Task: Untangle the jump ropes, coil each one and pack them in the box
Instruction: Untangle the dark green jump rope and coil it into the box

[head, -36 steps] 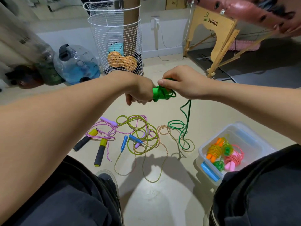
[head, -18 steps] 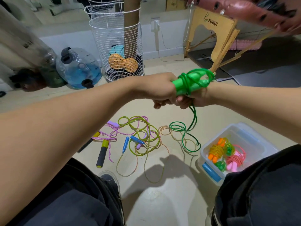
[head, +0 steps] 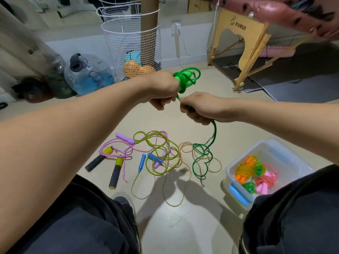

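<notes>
Coiled orange, green and pink ropes are held in the clear box on the floor at right; balls are kept in the wire basket. Since half a second ago, the right hand has been lowered below the green handles and drawn apart from them. The handles are gripped by the closed left hand, cord looped around them. The green rope is clasped in the closed right hand, its tail trailing to the floor beside the tangled ropes.
</notes>
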